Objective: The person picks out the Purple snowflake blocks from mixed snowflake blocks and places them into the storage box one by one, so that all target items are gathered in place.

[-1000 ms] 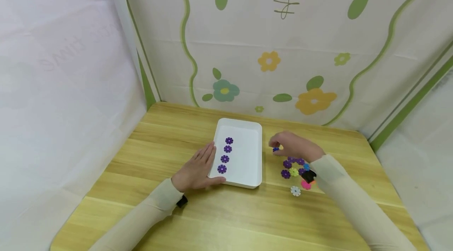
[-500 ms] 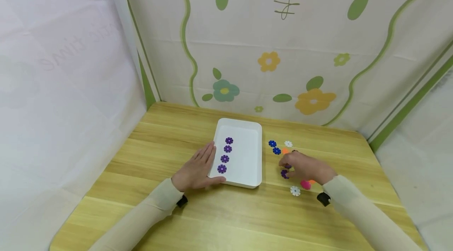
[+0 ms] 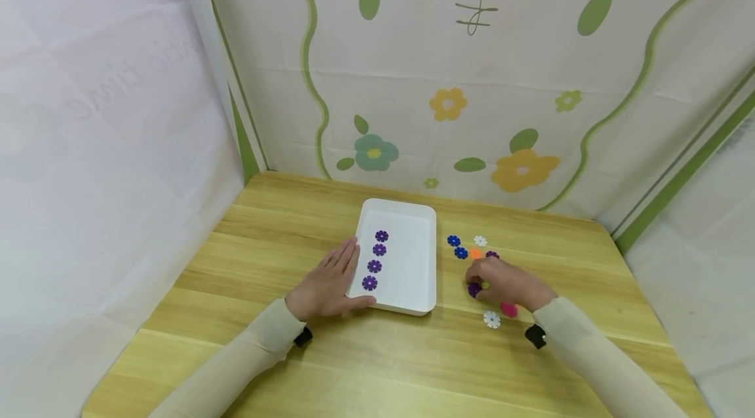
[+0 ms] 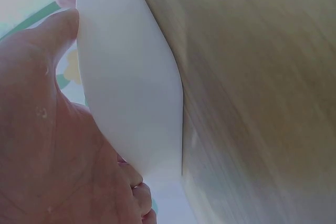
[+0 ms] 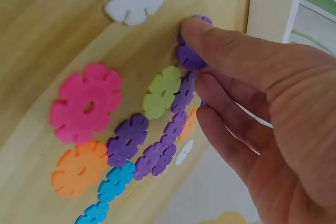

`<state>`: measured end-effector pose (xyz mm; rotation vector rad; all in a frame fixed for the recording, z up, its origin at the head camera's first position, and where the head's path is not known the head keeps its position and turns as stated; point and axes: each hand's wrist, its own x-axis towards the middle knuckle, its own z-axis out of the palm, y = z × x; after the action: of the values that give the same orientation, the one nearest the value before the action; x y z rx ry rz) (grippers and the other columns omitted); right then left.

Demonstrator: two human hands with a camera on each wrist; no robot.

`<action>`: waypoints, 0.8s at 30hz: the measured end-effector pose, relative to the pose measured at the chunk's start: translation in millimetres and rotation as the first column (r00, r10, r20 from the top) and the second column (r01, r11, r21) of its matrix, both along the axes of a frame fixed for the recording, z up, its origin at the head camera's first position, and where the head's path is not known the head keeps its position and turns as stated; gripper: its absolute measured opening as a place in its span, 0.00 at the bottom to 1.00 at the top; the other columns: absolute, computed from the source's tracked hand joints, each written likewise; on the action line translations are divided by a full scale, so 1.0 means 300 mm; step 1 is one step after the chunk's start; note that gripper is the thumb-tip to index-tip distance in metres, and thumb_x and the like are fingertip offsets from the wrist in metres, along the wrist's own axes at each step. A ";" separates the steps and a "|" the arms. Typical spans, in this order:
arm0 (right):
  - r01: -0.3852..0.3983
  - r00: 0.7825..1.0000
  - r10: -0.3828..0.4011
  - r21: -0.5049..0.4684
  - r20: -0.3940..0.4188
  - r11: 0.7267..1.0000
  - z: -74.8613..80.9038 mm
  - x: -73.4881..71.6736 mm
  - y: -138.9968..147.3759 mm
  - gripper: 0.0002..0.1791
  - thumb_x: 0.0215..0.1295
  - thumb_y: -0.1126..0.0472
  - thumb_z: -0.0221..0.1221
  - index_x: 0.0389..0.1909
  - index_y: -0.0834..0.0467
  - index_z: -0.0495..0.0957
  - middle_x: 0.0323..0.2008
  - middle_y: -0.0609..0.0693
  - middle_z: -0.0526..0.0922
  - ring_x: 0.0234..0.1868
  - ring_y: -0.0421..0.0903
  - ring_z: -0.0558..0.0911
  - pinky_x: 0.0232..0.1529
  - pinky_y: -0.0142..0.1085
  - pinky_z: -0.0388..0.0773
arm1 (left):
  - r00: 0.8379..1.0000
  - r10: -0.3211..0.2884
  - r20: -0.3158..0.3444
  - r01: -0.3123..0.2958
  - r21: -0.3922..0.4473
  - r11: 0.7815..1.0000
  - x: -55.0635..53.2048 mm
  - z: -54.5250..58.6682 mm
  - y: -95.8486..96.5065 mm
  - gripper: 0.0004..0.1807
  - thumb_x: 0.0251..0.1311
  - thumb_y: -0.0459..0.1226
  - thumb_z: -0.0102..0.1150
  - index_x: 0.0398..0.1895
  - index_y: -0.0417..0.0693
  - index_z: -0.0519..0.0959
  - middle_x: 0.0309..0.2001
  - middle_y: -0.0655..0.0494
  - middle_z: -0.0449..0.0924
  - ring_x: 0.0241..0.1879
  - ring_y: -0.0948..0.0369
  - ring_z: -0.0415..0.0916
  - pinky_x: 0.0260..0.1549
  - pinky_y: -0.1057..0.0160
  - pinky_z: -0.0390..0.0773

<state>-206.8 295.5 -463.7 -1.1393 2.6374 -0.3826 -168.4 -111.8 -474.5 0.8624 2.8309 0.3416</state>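
My left hand (image 3: 327, 282) rests against the left side and near corner of a white tray (image 3: 413, 261), fingers straight, thumb along the near rim. A row of several purple snowflake discs (image 3: 374, 266) lies along the tray's left side. To the right of the tray, my right hand (image 3: 512, 282) is low over a loose group of snowflake discs. Thumb and fingertips pinch a purple snowflake disc (image 5: 189, 56) at the group's left edge; part of it is hidden by the thumb. Close by lie a yellow-green disc (image 5: 162, 93) and more purple ones.
Two blue discs (image 3: 461, 253), an orange disc (image 3: 475, 253) and a white disc (image 3: 480, 241) lie beyond the right hand. Nearer are a pink disc (image 3: 509, 310) and another white disc (image 3: 492, 320). A patterned curtain (image 3: 407, 110) stands behind the wooden table (image 3: 377, 372).
My right hand has moved from the blue discs back toward the near purple discs, and its fingers have closed in on one. The left hand and tray have stayed put.
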 end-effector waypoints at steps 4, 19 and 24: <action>0.028 0.999 -0.029 0.015 0.027 0.999 0.004 -0.021 0.000 0.07 0.61 0.69 0.74 0.35 0.55 0.87 0.34 0.43 0.87 0.34 0.36 0.80 0.38 0.31 0.84 | 1.000 0.003 0.003 -0.003 0.013 1.000 0.003 0.001 -0.001 0.61 0.70 0.69 0.53 0.83 0.28 0.47 0.86 0.33 0.39 0.86 0.40 0.40 0.83 0.41 0.52; 0.089 0.995 -0.089 0.008 0.052 0.996 0.165 -0.158 -0.054 0.06 0.72 0.69 0.64 0.35 0.57 0.86 0.33 0.49 0.89 0.28 0.39 0.80 0.34 0.29 0.80 | 1.000 0.004 -0.002 -0.004 -0.023 1.000 -0.002 -0.005 0.002 0.62 0.69 0.72 0.49 0.84 0.31 0.46 0.86 0.35 0.37 0.86 0.41 0.39 0.84 0.43 0.51; 0.088 0.996 -0.087 -0.011 0.021 0.996 0.211 -0.213 -0.101 0.06 0.74 0.69 0.63 0.36 0.60 0.87 0.32 0.52 0.88 0.27 0.38 0.74 0.33 0.31 0.78 | 1.000 0.010 0.000 -0.010 -0.033 0.999 -0.001 -0.008 0.001 0.63 0.69 0.73 0.47 0.84 0.31 0.45 0.86 0.36 0.37 0.87 0.42 0.39 0.84 0.43 0.51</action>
<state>-270.7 265.4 -400.4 -1.0200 2.6768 -0.4244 -168.9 -111.4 -477.0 0.8415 2.8335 0.2958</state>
